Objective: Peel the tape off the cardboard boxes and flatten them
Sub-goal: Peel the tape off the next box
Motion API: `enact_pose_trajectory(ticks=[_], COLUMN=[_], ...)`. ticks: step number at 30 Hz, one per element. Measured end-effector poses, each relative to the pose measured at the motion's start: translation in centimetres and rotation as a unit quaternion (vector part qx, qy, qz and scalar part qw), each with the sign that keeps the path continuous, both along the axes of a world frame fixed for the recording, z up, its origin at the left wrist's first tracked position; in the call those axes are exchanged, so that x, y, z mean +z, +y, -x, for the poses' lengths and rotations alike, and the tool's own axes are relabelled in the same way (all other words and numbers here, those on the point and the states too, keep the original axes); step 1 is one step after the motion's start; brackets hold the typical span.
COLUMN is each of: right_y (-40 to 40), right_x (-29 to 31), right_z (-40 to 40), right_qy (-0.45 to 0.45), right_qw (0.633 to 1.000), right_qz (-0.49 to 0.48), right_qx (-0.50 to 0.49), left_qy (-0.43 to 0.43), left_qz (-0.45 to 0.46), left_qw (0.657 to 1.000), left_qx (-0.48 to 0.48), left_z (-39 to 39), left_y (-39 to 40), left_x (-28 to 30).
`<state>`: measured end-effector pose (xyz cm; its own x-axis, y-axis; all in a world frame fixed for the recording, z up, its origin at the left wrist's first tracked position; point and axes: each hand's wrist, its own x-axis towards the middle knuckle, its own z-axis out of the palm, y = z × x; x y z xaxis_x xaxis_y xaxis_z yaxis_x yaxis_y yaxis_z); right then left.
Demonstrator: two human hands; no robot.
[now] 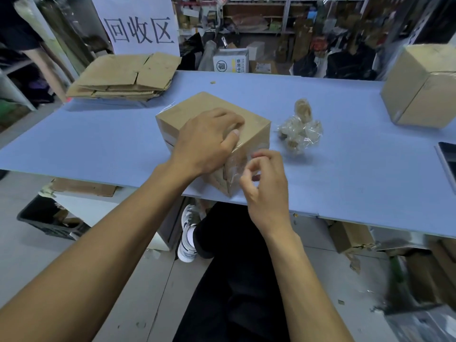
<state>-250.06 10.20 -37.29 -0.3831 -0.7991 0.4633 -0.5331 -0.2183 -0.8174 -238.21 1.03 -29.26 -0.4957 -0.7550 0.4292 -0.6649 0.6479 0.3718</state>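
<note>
A taped cardboard box (197, 107) stands near the front edge of the blue table (98, 139), turned corner-on toward me. My left hand (209, 139) lies flat on its top, fingers spread over the near corner, pressing it down. My right hand (266, 183) is at the box's near right face, thumb and fingers curled and pinching at the clear tape (237, 166) there. The tape is wrinkled and partly lifted along that face. Whether the fingers have the tape's edge pinched is not clear.
A wad of peeled clear tape (299, 129) lies right of the box. Several flattened boxes (125, 77) are stacked at the back left under a white sign. Another sealed box (422, 87) stands at the far right. A dark tray edge (447, 159) shows at the right border.
</note>
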Motion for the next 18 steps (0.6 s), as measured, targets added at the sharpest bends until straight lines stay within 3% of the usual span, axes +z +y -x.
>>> enact_pose_trajectory(ticks=[3, 5, 18], right_y=[0.3, 0.1, -1.0], right_x=[0.7, 1.4, 1.6], right_z=[1.4, 2.0, 1.1], right_qy=[-0.111, -0.14, -0.031], right_qw=[0.993, 0.989, 0.998], right_qz=[-0.028, -0.051, -0.051], right_qx=[-0.026, -0.008, -0.031], left_qy=[-0.004, -0.009, -0.005], left_qz=[0.005, 0.006, 0.011], left_qw=[1.0, 1.0, 1.0], left_qx=[0.003, 0.008, 0.02], left_z=[-0.1, -0.1, 0.2], left_y=[0.2, 0.2, 0.5], left_x=[-0.2, -0.2, -0.3])
